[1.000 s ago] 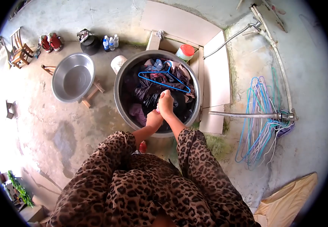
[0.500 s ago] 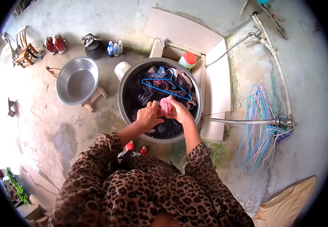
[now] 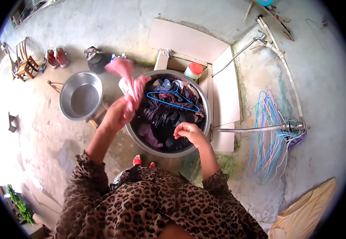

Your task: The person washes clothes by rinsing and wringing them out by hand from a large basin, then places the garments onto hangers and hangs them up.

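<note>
My left hand [image 3: 117, 113] is closed around one end of a pink cloth [image 3: 133, 89], which flares up and outward, its upper end blurred by motion. The cloth is over the left rim of a large metal basin [image 3: 208, 119]. Above the basin's near right side is my right hand [image 3: 192, 133], loosely curled and apart from the cloth, with nothing visible in it. Dark wet clothes [image 3: 169, 115] fill the basin, and a blue hanger [image 3: 173, 101] lies on top of them.
A smaller metal basin [image 3: 65, 97] rests on a wooden stool [image 3: 95, 119] to the left. Behind the large basin stands a red-lidded tub [image 3: 194, 70]. Many hangers [image 3: 266, 135] hang at the right, beside a tap with a hose [image 3: 256, 128]. Bottles and a black bucket [image 3: 97, 63] are by the wall.
The pink cloth, bunched between both hands before, has been released by my right hand. My left hand has swung it up and left, shaking it loose.
</note>
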Available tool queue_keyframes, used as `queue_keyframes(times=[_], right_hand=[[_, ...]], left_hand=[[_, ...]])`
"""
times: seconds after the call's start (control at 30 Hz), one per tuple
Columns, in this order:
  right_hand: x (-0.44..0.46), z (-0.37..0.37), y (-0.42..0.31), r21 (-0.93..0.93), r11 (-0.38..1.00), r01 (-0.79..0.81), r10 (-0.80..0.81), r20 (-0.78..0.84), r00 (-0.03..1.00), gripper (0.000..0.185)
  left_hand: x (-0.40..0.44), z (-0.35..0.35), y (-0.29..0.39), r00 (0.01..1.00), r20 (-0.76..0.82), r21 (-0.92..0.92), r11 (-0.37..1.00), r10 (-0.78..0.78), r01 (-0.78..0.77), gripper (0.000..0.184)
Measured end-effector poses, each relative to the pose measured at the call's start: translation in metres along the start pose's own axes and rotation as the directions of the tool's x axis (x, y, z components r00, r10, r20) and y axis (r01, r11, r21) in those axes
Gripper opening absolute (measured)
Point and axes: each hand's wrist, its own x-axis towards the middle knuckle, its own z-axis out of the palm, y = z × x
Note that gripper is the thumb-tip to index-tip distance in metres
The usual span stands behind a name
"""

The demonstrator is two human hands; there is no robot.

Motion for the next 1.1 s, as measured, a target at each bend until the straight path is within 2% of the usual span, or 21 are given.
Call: queue_keyframes(times=[0.03, 0.13, 0.17, 0.3, 0.33, 0.37, 0.43, 0.5, 0.57, 0.6, 0.7, 0.73, 0.77, 0.8, 0.83, 0.87, 0.9, 0.93, 1.03, 1.07, 1.1], right_hand=[[-0.004, 0.002, 0.002, 0.067, 0.996, -0.052, 0.055, -0.046, 0.997, 0.007], [-0.005, 0.002, -0.001, 0.169, 0.979, -0.113, 0.138, -0.143, 0.980, 0.008], [-0.007, 0.001, 0.000, 0.149, 0.984, -0.098, 0.122, -0.167, 0.978, 0.008], [-0.009, -0.004, 0.019, 0.134, 0.981, -0.142, 0.165, -0.176, 0.970, 0.009], [-0.004, -0.004, 0.017, 0.124, 0.982, -0.146, 0.165, -0.160, 0.973, 0.009], [-0.005, -0.005, 0.015, 0.135, 0.983, -0.124, 0.147, -0.168, 0.975, 0.009], [0.000, -0.005, 0.020, 0.124, 0.986, -0.114, 0.136, -0.191, 0.972, 0.009], [0.001, 0.001, 0.021, 0.096, 0.983, -0.155, 0.171, -0.190, 0.967, 0.009], [0.003, 0.002, 0.016, 0.067, 0.984, -0.166, 0.174, -0.139, 0.975, 0.009], [0.005, 0.004, 0.014, 0.069, 0.986, -0.152, 0.160, -0.125, 0.979, 0.010], [0.014, 0.010, 0.023, 0.095, 0.994, -0.047, 0.064, -0.186, 0.980, 0.009], [0.018, 0.015, 0.024, 0.073, 0.992, -0.102, 0.114, -0.191, 0.975, 0.007], [0.021, 0.020, 0.020, 0.077, 0.990, -0.116, 0.127, -0.164, 0.978, 0.008], [0.023, 0.026, 0.016, 0.085, 0.988, -0.131, 0.141, -0.134, 0.981, 0.011], [0.027, 0.029, 0.011, -0.038, 0.995, -0.097, 0.094, -0.070, 0.993, 0.036], [0.030, 0.036, 0.009, -0.111, 0.993, 0.037, -0.043, -0.045, 0.998, 0.045], [0.033, 0.046, 0.007, -0.180, 0.969, 0.169, -0.175, -0.014, 0.985, 0.055], [0.032, 0.058, -0.003, -0.245, 0.923, 0.296, -0.299, 0.025, 0.954, 0.066], [0.029, 0.085, -0.031, -0.213, 0.971, 0.106, -0.059, 0.213, 0.975, 0.091], [0.034, 0.094, -0.035, -0.042, 0.992, 0.121, -0.112, 0.175, 0.978, 0.086], [0.040, 0.097, -0.029, -0.158, 0.961, 0.228, -0.217, 0.085, 0.972, 0.080]], left_hand=[[-0.002, 0.001, 0.005, 0.987, -0.116, 0.310, 0.939, -0.114, 0.145, 0.025], [0.007, -0.058, 0.036, 0.904, -0.423, 0.514, 0.837, 0.058, 0.186, 0.017], [0.003, -0.065, 0.050, 0.954, -0.291, 0.418, 0.907, 0.077, 0.054, 0.014], [-0.016, -0.059, 0.057, 0.922, -0.326, 0.816, 0.429, -0.211, 0.387, 0.016], [-0.020, -0.067, 0.059, 0.939, -0.338, 0.901, 0.270, -0.055, 0.340, 0.017], [-0.014, -0.074, 0.055, 0.978, -0.203, 0.717, 0.688, 0.053, 0.112, 0.016], [-0.013, -0.083, 0.055, 0.971, -0.234, 0.561, 0.823, 0.054, 0.089, 0.018], [-0.024, -0.058, 0.069, 0.843, -0.513, 0.761, 0.368, -0.160, 0.534, 0.023], [-0.033, -0.091, 0.047, 0.971, -0.196, 0.965, 0.150, -0.140, 0.217, 0.036], [-0.037, -0.092, 0.044, 0.925, -0.377, 0.915, 0.134, -0.050, 0.380, 0.040], [-0.026, -0.046, 0.052, 0.793, -0.589, 0.773, 0.179, -0.156, 0.609, 0.037], [-0.022, -0.067, 0.035, 0.776, -0.574, 0.707, 0.320, -0.260, 0.631, 0.033], [-0.018, -0.042, 0.028, 0.808, -0.490, 0.859, -0.026, -0.327, 0.511, 0.031], [-0.018, -0.049, 0.018, 0.862, -0.414, 0.907, -0.053, -0.293, 0.418, 0.030], [-0.019, -0.048, 0.011, 0.907, -0.334, 0.943, -0.087, -0.256, 0.323, 0.028], [-0.026, -0.049, 0.012, 0.960, -0.272, 0.942, 0.185, -0.063, 0.279, 0.028], [-0.033, -0.047, 0.008, 0.971, -0.239, 0.931, 0.290, 0.020, 0.223, 0.026], [-0.028, -0.064, -0.011, 0.982, 0.005, 0.971, 0.233, 0.190, -0.050, 0.029], [-0.030, -0.010, 0.002, 0.995, -0.016, 0.973, 0.231, 0.095, -0.007, 0.034], [-0.030, 0.007, 0.007, 0.998, -0.027, 0.954, 0.300, 0.061, 0.007, 0.035], [-0.031, 0.016, 0.010, 0.999, -0.035, 0.929, 0.368, 0.028, 0.022, 0.036]])
